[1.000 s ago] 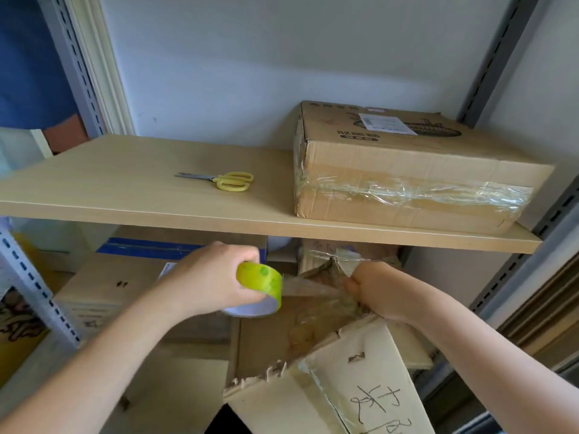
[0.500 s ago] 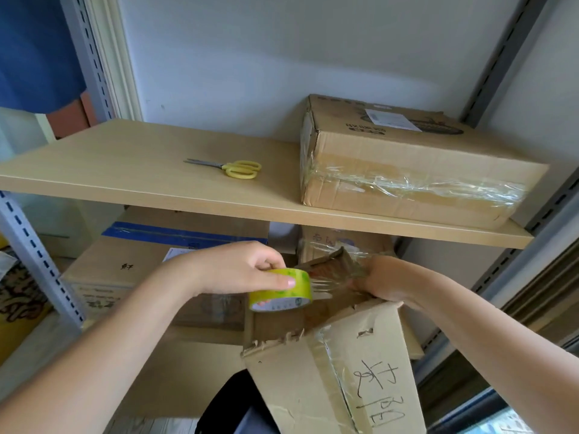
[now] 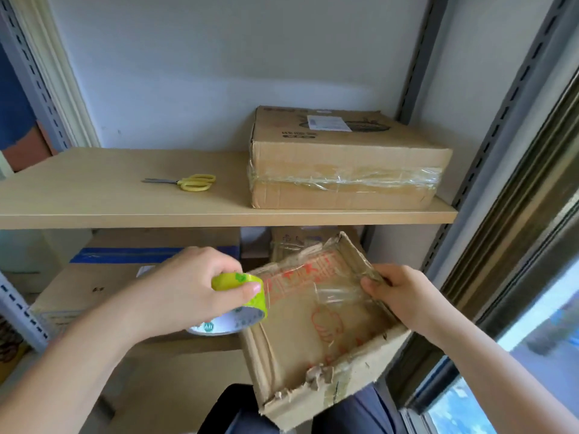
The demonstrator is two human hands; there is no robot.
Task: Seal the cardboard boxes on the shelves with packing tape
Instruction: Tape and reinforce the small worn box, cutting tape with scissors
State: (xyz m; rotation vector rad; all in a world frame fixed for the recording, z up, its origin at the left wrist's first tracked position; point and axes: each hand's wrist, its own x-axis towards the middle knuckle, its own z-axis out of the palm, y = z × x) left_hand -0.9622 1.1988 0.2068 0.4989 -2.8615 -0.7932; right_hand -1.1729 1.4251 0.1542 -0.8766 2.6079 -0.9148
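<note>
Below a wooden shelf [image 3: 125,214], left hand [image 3: 188,292] grips yellow-green tape roll [image 3: 247,296], right hand [image 3: 404,296] clutches battered cardboard box [image 3: 316,333] — wrapping underway; next, scissors — likely.

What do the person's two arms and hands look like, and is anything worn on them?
Both forearms are bare up to the picture's edge: no sleeve, glove, watch or ring shows. The left hand and the right hand have uncovered fingers with short, unpainted-looking nails. Dark blue clothing shows below, between the arms.
</note>
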